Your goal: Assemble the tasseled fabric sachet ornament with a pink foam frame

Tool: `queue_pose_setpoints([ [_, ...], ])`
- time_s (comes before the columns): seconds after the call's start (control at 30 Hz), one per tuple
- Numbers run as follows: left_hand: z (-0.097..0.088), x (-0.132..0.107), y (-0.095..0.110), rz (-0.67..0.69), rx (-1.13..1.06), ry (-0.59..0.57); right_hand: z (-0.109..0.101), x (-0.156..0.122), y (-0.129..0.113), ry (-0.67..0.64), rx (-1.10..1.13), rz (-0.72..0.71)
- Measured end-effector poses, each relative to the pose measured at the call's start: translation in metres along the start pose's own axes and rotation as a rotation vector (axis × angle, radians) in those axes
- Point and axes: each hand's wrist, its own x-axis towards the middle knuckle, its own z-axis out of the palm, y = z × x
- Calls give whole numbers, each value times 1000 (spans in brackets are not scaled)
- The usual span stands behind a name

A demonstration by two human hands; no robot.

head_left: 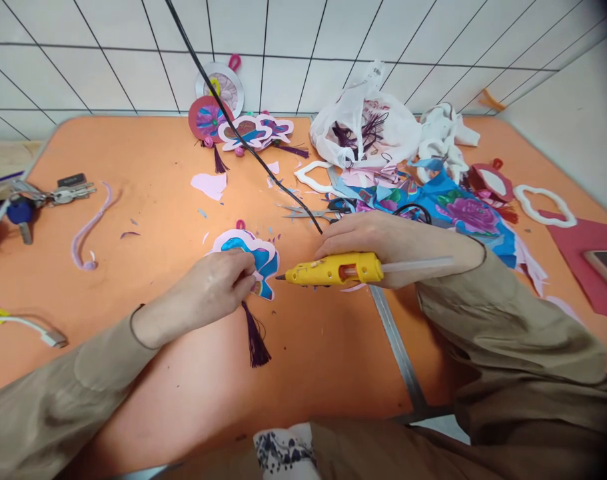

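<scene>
My right hand (383, 233) is closed round a yellow hot glue gun (313, 272). A clear glue stick (423, 264) sticks out of its back, and its nozzle points left, just short of a pink-edged ornament (228, 239). That ornament has a wavy cloud outline and blue patterned fabric (268, 267). With curled fingers, my left hand (220, 280) pinches the fabric side and hides part of it. A pink loop tops the ornament, and a dark purple tassel (257, 343) hangs from its lower edge onto the orange table (313, 373).
A black cord (263, 167) crosses the view above the table. Finished-looking ornaments (243, 131), a white plastic bag (328, 130), scissors (308, 213) and fabric scraps (448, 207) lie toward the tiled wall. Keys (68, 193) and a white cable (28, 327) are at left.
</scene>
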Motion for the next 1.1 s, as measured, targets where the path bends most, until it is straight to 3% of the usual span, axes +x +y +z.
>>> queue_pose_setpoints([
  [0.23, -11, 2, -1, -68, -257, -113, 4, 11, -17, 64, 66, 26],
  [0.87, -11, 3, 1, -82, -249, -115, 17, 24, -32, 34, 29, 121],
  [1.1, -8, 4, -3, -76, -230, -93, 14, 21, -34, 19, 36, 83],
])
